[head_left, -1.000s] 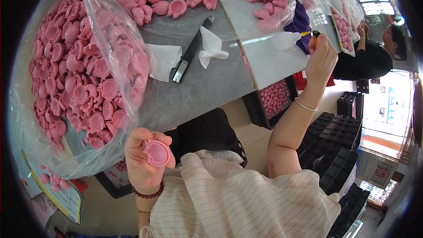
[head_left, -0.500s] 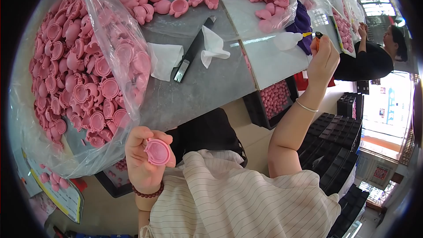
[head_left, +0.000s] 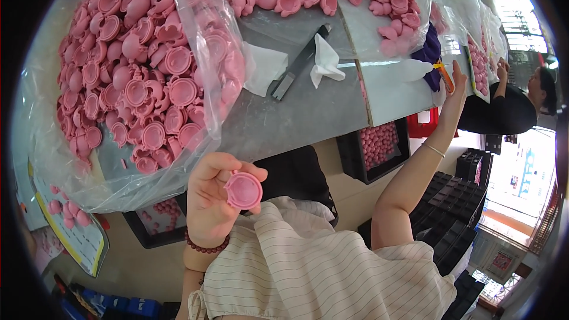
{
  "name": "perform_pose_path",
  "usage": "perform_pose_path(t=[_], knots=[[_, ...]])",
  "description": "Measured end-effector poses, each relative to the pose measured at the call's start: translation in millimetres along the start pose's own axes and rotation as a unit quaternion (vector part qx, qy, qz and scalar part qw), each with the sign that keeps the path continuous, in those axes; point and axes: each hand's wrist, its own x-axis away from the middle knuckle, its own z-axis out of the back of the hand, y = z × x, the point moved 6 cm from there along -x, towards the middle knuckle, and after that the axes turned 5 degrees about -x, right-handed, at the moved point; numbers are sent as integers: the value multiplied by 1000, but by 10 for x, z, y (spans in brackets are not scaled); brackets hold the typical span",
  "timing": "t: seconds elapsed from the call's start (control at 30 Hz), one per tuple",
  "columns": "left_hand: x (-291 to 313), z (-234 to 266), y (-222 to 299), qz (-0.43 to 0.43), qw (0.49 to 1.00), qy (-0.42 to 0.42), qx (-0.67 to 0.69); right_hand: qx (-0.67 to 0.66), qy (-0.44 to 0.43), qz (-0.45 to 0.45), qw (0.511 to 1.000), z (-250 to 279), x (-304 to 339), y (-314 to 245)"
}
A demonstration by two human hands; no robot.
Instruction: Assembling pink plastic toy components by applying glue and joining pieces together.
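In my left hand (head_left: 212, 198), a pink hollow plastic shell (head_left: 243, 191) is pinched between fingers and thumb. Its round rim and hollow face upward. My right hand (head_left: 455, 92) reaches far out to the right, fingers stretched. An orange-handled tool (head_left: 445, 78) lies right beside these fingers, on or by a purple cloth (head_left: 428, 53). What kind of tool it is cannot be made out. A translucent white squeeze bottle (head_left: 409, 70) with a yellow tip lies just left of it.
A clear plastic bag (head_left: 204, 41) heaped with pink shells (head_left: 136, 92) covers the left of the table. More shells lie at the back. A long black-and-silver tool (head_left: 301, 62) and white tissues (head_left: 326, 62) lie mid-table. Black crates (head_left: 372, 151) stand below; a person (head_left: 501, 104) sits at right.
The orange-handled tool, gripped by my right hand earlier, now lies beside its stretched fingers. The whole view has shifted, and my left hand still holds the pink shell.
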Motion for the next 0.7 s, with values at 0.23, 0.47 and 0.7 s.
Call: perform_pose_path(t=[0.23, 0.47, 0.7], knots=[[46, -4, 35, -7, 1000, -9, -9, 780, 240, 419, 399, -52, -22, 338], [41, 21, 18, -8, 1000, 0, -7, 883, 46, 458, 86, -343, -128, 1153], [12, -51, 41, -8, 1000, -25, -12, 694, 37, 455, 557, -268, -436, 1621]])
